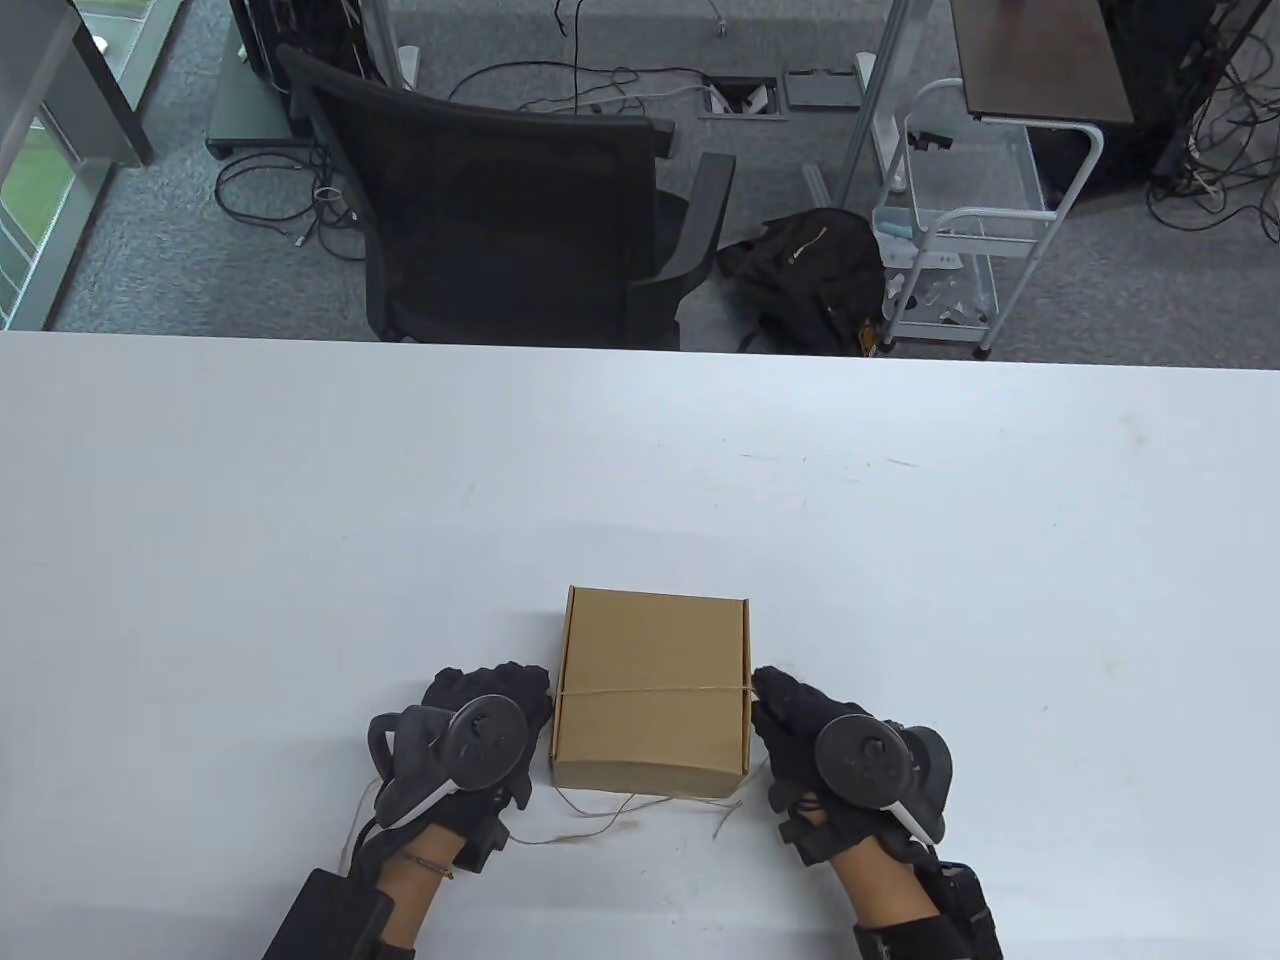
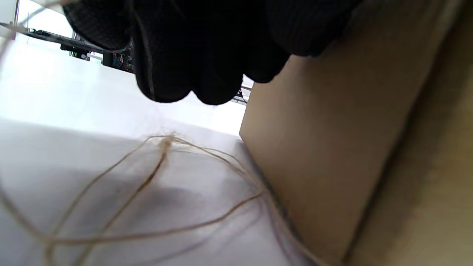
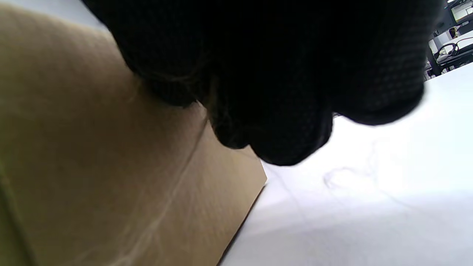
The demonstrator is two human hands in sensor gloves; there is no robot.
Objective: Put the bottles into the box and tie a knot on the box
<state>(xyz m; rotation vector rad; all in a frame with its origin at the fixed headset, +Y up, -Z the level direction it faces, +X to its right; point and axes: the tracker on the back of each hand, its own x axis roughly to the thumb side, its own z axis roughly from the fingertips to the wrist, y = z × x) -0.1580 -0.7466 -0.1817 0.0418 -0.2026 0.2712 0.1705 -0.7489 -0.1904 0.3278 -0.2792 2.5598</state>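
Note:
A closed brown cardboard box (image 1: 650, 680) sits near the front of the white table (image 1: 300, 500). A thin twine (image 1: 650, 691) runs across its lid from side to side. Loose twine ends (image 1: 620, 815) trail on the table in front of it. My left hand (image 1: 505, 690) is against the box's left side with fingers (image 2: 207, 66) curled, and a strand crosses the glove. My right hand (image 1: 780, 700) is at the box's right side (image 3: 92, 147), fingers (image 3: 281, 122) curled where the twine leaves the lid. More twine (image 2: 159, 162) lies beside the box wall (image 2: 332, 147). No bottles are visible.
Beyond the table's far edge stand a black office chair (image 1: 520, 210), a black backpack (image 1: 810, 270) on the floor and a white wire cart (image 1: 960, 230). Cables lie across the grey carpet.

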